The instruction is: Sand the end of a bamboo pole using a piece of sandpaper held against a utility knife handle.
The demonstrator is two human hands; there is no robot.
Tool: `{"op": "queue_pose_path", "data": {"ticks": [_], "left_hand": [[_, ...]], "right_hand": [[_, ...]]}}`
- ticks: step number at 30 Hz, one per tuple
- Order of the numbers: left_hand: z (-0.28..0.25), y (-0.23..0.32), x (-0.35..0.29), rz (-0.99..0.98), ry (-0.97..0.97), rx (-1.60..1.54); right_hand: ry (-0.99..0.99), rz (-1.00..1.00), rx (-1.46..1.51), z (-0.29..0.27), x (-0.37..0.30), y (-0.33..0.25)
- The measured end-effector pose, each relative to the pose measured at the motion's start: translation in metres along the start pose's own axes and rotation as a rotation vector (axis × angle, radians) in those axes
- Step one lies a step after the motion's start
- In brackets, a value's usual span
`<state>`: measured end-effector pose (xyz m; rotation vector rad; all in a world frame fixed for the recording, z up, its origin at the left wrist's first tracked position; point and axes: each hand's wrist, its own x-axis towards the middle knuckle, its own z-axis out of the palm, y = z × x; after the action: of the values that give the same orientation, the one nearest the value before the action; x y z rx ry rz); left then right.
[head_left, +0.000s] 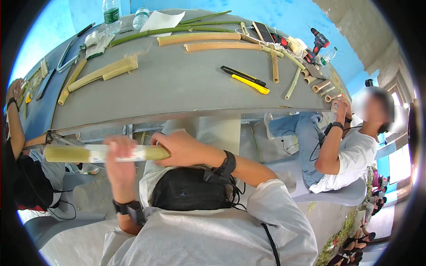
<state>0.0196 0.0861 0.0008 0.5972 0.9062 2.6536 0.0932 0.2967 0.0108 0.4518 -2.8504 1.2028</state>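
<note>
- Gripping a green bamboo piece (66,154) with both hands in the head view, held off the bench (177,91), between its near edge and my body.
- Long axis goes left to right, pretty much level and roughly parallel to that near edge.
- Left hand (119,153) is wrapped around the bamboo partway along, over a white strip (95,154). It's kinda blurry, so I can't tell how tight the squeeze is.
- Right hand (179,148) has its fingers closed on the right-hand end, so it's the nearer one to that tip. The left end pokes out free, past my left hand.
- I'd say the bit that matters is the angle: left forearm comes up crosswise to the bamboo, right one slants in at the end.
- Labels, since people always ask: the tall water bottle (112,17) at the back left has a green one, and the bottle over on the right (329,56) has green on it too. The strip shows some bluish marking, too smeared for me to make out.
</note>
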Motion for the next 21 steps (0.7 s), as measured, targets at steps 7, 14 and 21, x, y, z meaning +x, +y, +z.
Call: {"op": "queue_pose_path", "data": {"ticks": [7, 14, 21], "left_hand": [[-0.042, 0.057, 0.013, 0.176, -0.041, -0.228], [-0.008, 0.013, 0.000, -0.061, -0.071, 0.014], [-0.038, 0.091, 0.017, 0.206, -0.101, -0.160]], "right_hand": [[-0.041, 0.037, 0.105, -0.015, -0.006, 0.007], [-0.048, 0.027, 0.193, -0.001, 0.008, -0.021], [-0.046, 0.005, 0.085, -0.021, -0.006, 0.001]]}}
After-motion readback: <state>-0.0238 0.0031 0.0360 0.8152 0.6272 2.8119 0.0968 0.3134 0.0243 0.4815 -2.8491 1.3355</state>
